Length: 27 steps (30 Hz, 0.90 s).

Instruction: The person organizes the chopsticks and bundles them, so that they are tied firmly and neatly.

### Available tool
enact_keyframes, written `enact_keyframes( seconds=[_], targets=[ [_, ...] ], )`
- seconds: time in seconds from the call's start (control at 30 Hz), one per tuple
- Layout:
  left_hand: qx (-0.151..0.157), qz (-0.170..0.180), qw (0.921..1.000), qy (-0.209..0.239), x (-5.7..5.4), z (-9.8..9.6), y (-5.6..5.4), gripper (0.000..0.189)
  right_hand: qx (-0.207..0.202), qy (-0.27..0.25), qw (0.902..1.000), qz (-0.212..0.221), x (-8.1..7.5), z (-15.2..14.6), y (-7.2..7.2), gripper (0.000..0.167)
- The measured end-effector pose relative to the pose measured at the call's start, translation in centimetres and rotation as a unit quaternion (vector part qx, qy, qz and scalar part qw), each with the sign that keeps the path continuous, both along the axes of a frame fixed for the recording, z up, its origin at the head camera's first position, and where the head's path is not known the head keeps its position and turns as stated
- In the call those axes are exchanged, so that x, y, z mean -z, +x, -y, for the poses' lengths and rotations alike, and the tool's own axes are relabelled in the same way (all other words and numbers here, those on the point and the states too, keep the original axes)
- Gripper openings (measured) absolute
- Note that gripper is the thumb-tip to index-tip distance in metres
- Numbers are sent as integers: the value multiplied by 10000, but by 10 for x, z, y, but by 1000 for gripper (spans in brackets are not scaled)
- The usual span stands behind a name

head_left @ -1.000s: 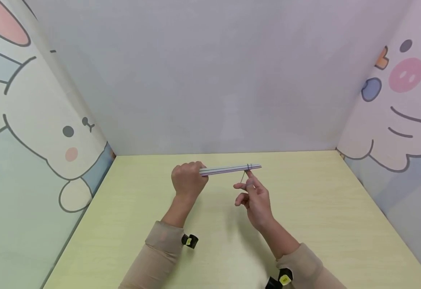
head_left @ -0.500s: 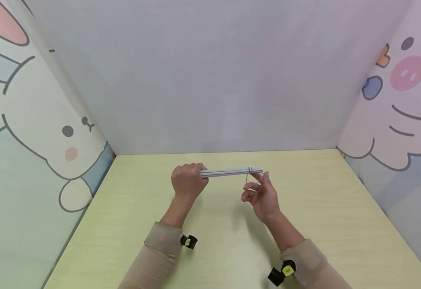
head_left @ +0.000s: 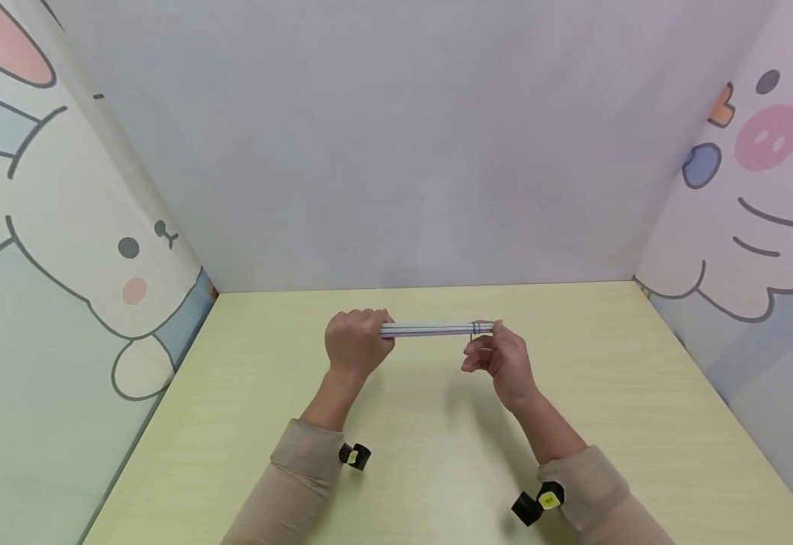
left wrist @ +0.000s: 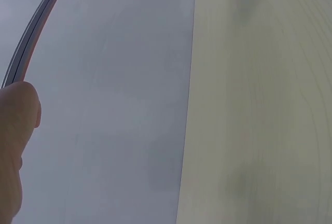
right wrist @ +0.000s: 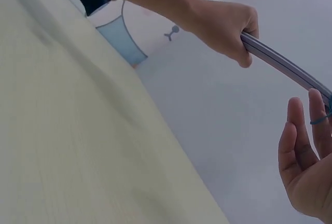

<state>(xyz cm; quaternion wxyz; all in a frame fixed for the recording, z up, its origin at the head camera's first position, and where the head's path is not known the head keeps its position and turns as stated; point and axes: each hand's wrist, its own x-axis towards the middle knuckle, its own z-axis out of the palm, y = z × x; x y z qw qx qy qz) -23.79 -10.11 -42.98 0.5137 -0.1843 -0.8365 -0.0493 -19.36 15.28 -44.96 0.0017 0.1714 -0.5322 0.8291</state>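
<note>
My left hand (head_left: 356,342) grips one end of a bundle of thin, straight, pale striped sticks (head_left: 430,331), held level above the table. A dark teal rubber band (head_left: 476,328) is wound round the bundle near its right end. My right hand (head_left: 511,369) is at that end, thumb and index finger pinching close to the tip, with a strand of the band running down to the fingers. In the right wrist view, a loop of the rubber band (right wrist: 318,121) crosses the fingers. The left wrist view shows the bundle (left wrist: 31,35) rising from the left fist.
A pale yellow table (head_left: 267,469) lies beneath both hands. A plain grey wall (head_left: 396,151) stands behind it, with cartoon-printed panels (head_left: 69,227) at the sides. Each sleeve cuff carries a small black wrist camera (head_left: 356,456).
My right hand has moved right to the bundle's tip, drawing the band strand along. The bundle's right end has dropped slightly, so it now lies level. The left hand has barely moved.
</note>
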Motion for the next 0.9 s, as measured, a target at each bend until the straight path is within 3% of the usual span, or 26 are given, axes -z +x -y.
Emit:
enact_keyframes(
  seconds=[0.17,0.33,0.7,0.9],
  targets=[
    [65,115,9999,10,0,2,0,23,489,797,9954,-203,0,-5,-5,21],
    [60,233,9997,-92,1,4,0,27,461,1207,9914,-202,1,-14,-9,18],
    [212,522,9984,-109,-1,6,4,30,180,971,9910,-899,2,-24,-16,23],
    [271,570,9980,-84,-2,7,4,30,181,970,9912,-878,-1,-24,-18,30]
  ],
)
